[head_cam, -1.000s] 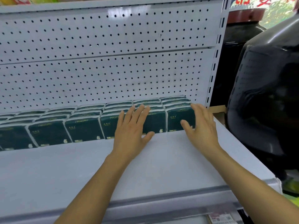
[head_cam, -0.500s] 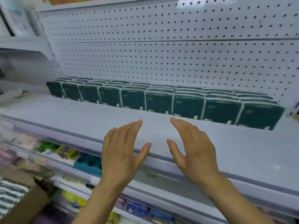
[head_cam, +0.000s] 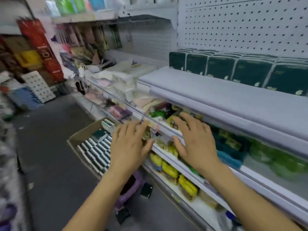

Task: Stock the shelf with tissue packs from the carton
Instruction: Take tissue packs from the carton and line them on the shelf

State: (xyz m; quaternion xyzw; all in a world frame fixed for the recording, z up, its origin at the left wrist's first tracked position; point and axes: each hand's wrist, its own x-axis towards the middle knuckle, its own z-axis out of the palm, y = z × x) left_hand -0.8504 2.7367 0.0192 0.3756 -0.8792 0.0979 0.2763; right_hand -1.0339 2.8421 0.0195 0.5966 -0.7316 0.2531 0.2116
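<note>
A row of dark green tissue packs (head_cam: pixel 236 70) stands against the pegboard at the back of the white shelf (head_cam: pixel 216 97). Down on the floor to the left sits a brown carton (head_cam: pixel 83 132) holding several more packs (head_cam: pixel 96 150) on edge. My left hand (head_cam: pixel 128 145) hovers over the carton's right side with fingers spread and holds nothing. My right hand (head_cam: pixel 195 140) is beside it in front of the lower shelves, also spread and holding nothing.
Lower shelves (head_cam: pixel 175 170) carry yellow and green packaged goods. A purple stool (head_cam: pixel 128 189) stands on the dark floor (head_cam: pixel 50 147) below my arms. More stocked shelving and a red box (head_cam: pixel 40 47) lie to the left; the view is motion-blurred.
Both hands left the packs on the shelf and dropped down and left toward the carton. My view swung left and down, bringing the carton and floor into sight.
</note>
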